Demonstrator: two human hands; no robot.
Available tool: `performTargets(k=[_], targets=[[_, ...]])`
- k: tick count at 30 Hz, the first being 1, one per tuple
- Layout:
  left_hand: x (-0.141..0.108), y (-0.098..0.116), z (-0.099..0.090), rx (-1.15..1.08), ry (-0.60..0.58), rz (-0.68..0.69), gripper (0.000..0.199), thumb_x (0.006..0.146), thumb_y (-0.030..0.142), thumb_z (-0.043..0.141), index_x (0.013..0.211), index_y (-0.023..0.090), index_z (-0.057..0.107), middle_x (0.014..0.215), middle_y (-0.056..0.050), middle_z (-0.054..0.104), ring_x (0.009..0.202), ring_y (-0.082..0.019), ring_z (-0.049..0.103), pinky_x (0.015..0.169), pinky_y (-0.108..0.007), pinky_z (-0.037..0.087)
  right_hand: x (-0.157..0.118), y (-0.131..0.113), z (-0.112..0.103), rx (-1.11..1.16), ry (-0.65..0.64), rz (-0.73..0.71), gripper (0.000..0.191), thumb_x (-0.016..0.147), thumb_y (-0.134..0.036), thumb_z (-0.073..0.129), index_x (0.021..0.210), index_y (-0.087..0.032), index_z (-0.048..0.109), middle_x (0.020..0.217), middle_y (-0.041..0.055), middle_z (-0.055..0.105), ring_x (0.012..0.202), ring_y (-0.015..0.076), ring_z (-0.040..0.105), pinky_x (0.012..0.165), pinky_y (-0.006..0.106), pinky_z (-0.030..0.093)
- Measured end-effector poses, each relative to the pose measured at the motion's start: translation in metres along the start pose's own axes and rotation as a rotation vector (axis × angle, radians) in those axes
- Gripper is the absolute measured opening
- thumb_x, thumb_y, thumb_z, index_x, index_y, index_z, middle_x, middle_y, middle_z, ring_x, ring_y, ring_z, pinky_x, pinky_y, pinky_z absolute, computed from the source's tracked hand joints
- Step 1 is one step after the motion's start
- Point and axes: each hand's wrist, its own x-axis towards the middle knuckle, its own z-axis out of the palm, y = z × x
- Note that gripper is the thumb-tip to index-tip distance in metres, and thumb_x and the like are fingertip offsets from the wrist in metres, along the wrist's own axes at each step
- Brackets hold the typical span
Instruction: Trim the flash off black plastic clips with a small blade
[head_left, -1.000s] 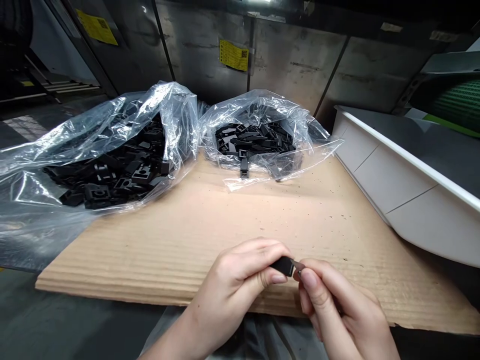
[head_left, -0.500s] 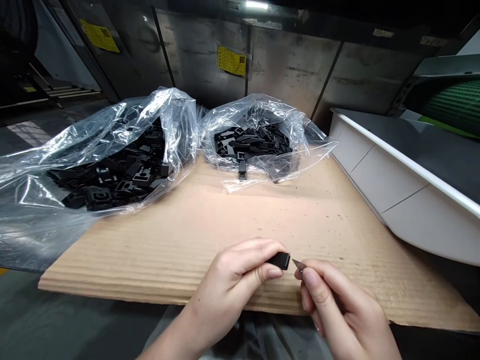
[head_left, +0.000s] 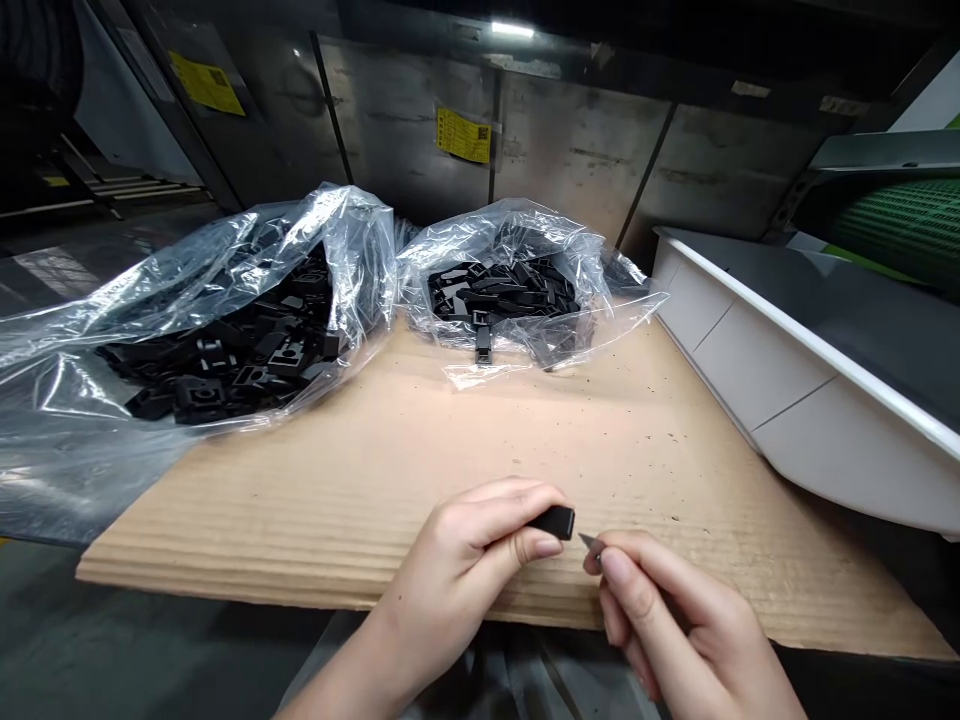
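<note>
Between the thumb and fingers of my left hand point(head_left: 480, 545) is a small black plastic part point(head_left: 555, 521), its squared end pointing right. My right hand point(head_left: 675, 610) pinches a small pointed knife blade point(head_left: 590, 544), most of which the fingers cover. The blade's tip points up and left, just short of the black part and apart from it. Both hands are over the near edge of a cardboard sheet point(head_left: 360, 470).
Two clear plastic bags hold many black plastic parts: one bag point(head_left: 352, 250) at left, another point(head_left: 525, 225) at the back. One part point(head_left: 483, 340) lies at the back bag's mouth. A white bin point(head_left: 757, 350) stands on the right. Dark crumbs dot the cardboard. Metal panels point(head_left: 577, 150) rise behind.
The blade has shifted slightly left and down, still close to the black part's end. My left hand keeps its grip almost unmoved. The view has tilted a little.
</note>
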Motion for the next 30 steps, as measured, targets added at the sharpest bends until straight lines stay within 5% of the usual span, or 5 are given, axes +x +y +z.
performTargets(k=[15, 23, 30], targets=[[0.001, -0.001, 0.000, 0.035, -0.008, 0.050, 0.016, 0.082, 0.011, 0.054, 0.091, 0.019, 0.064, 0.094, 0.000, 0.064, 0.093, -0.014, 0.056, 0.080, -0.015, 0.042, 0.006, -0.001, -0.014, -0.278, -0.132, -0.149, 0.032, 0.088, -0.030, 0.036, 0.058, -0.020, 0.036, 0.051, -0.0056, 0.039, 0.045, 0.0063, 0.040, 0.043, 0.016, 0.032], [0.001, -0.002, -0.001, 0.017, -0.011, 0.034, 0.019, 0.081, 0.010, 0.055, 0.093, 0.020, 0.065, 0.096, 0.001, 0.064, 0.092, -0.013, 0.057, 0.082, -0.014, 0.041, 0.011, -0.003, -0.020, -0.396, -0.005, -0.263, 0.022, 0.087, -0.025, 0.040, 0.069, -0.021, 0.053, 0.053, -0.0053, 0.049, 0.045, 0.0064, 0.047, 0.043, 0.016, 0.034], [0.002, -0.001, -0.001, 0.031, -0.013, 0.040, 0.016, 0.082, 0.012, 0.055, 0.093, 0.019, 0.064, 0.094, 0.000, 0.065, 0.091, -0.014, 0.057, 0.081, -0.017, 0.042, 0.009, -0.002, -0.022, -0.406, -0.043, -0.252, 0.021, 0.087, -0.024, 0.039, 0.070, -0.021, 0.050, 0.058, -0.0042, 0.053, 0.050, 0.0070, 0.051, 0.048, 0.016, 0.037]])
